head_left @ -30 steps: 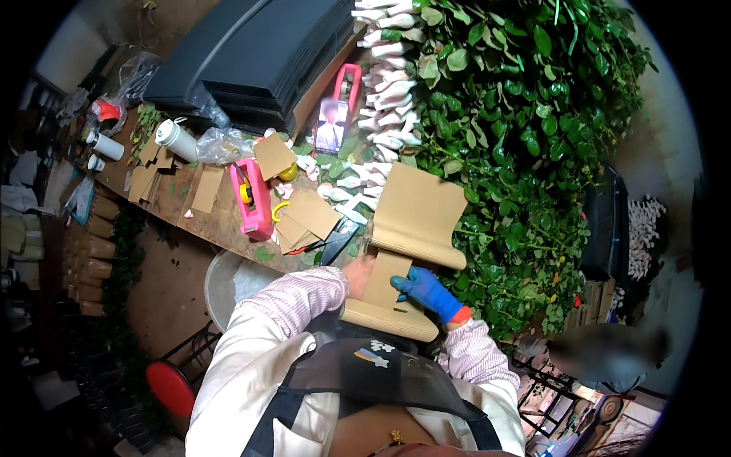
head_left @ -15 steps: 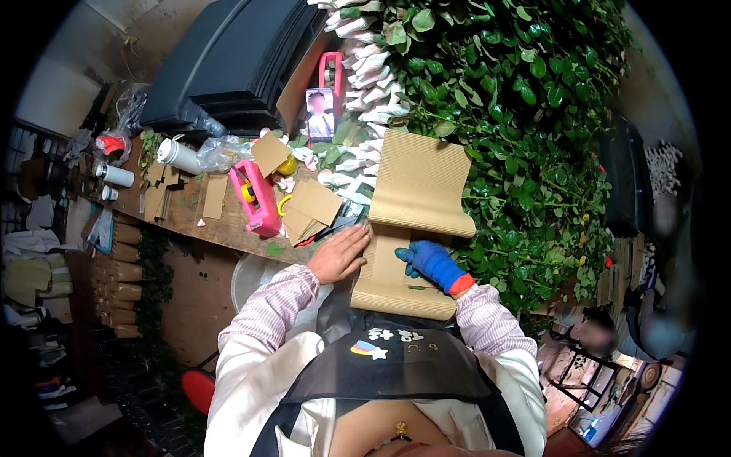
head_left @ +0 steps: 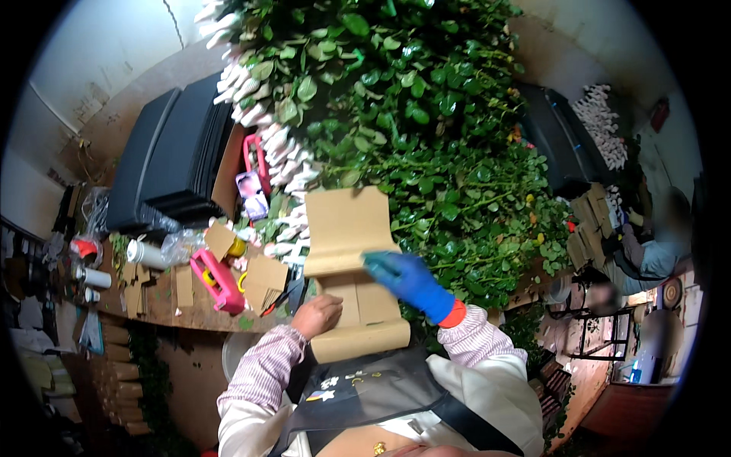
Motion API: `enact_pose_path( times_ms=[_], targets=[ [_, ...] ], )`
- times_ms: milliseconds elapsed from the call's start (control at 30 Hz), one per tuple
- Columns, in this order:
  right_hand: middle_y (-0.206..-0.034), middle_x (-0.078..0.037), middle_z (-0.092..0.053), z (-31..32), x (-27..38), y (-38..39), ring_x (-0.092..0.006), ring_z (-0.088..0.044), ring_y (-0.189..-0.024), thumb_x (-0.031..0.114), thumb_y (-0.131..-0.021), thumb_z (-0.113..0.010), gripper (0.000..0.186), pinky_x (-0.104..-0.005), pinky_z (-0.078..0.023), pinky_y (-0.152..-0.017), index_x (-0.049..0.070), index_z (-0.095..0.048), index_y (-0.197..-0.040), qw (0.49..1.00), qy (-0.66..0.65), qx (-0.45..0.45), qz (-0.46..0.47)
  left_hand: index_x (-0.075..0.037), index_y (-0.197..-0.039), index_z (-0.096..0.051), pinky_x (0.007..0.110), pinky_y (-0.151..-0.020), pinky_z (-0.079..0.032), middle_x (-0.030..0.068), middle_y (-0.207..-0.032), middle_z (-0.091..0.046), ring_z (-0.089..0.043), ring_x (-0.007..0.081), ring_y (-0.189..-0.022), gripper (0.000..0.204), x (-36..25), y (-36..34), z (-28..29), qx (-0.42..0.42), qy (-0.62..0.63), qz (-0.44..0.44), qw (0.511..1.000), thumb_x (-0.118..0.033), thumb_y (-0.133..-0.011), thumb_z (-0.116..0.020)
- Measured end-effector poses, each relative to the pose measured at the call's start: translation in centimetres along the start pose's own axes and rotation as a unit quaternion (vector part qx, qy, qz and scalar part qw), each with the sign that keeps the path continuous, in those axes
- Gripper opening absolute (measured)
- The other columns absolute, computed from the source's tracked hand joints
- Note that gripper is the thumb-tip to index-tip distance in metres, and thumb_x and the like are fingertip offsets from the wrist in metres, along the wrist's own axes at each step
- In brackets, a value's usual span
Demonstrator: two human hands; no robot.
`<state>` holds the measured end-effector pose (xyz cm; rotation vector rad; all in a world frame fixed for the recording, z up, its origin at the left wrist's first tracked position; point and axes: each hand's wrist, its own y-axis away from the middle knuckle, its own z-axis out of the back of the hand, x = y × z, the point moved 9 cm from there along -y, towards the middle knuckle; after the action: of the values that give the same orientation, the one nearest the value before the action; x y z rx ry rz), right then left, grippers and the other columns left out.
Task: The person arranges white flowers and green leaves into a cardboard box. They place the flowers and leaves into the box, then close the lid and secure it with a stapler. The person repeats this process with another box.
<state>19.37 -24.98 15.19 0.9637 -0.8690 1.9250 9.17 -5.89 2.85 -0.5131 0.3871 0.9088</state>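
In front of me lies a sheet of brown corrugated cardboard [head_left: 346, 217], its far part raised and its near edge curled up against my apron. A smaller flat brown piece [head_left: 369, 301] shows in its middle. My left hand [head_left: 318, 314], bare, rests at the sheet's left edge with its fingers curled over it. My right hand [head_left: 407, 280], in a blue glove with green-blue fingertips, hovers over the sheet's right side. Its fingers point left and are smeared by motion, so their grip is unclear.
Leafy rose stems [head_left: 426, 137] are heaped beyond the sheet, with white-wrapped flower heads [head_left: 278, 152] along their left. On the wooden table [head_left: 164, 308] are a pink tape dispenser [head_left: 217, 282], small cardboard pieces [head_left: 266, 282], a white cup [head_left: 145, 254] and a phone [head_left: 251, 194]. Black boards [head_left: 186, 152] stand behind.
My view has shifted. My left hand, flat with fingers stretched before, now has them curled. My right hand has moved up and away from the middle of the cardboard.
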Motion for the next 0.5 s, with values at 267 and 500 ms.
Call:
enact_pose_path(
  times_ms=[267,500],
  targets=[
    [-0.163,-0.021,-0.035,1.9,-11.9,-3.4,-0.0472,-0.033,-0.151,0.047,-0.074,-0.082,0.105,-0.0569,-0.033,-0.121,0.017,-0.035,-0.162,0.840,0.529,0.112,0.037,-0.008,-0.104,-0.075,0.038,-0.085,-0.061,0.0074,-0.115,-0.075,-0.072,0.0274,-0.100,0.016,0.2,0.4,-0.9,0.030,-0.023,-0.022,0.999,-0.014,-0.089,-0.075],
    [-0.148,-0.018,-0.059,4.3,-5.0,-7.7,-0.0381,-0.059,-0.133,0.033,-0.088,-0.077,0.062,-0.0472,-0.045,-0.113,0.019,-0.061,-0.146,0.951,0.226,-0.045,0.204,-0.007,-0.100,-0.074,0.039,-0.084,-0.061,0.0076,-0.113,-0.074,-0.071,0.0290,-0.100,0.014,0.0,0.3,-0.1,0.012,-0.008,-0.023,1.000,-0.013,-0.089,-0.072]
  ],
)
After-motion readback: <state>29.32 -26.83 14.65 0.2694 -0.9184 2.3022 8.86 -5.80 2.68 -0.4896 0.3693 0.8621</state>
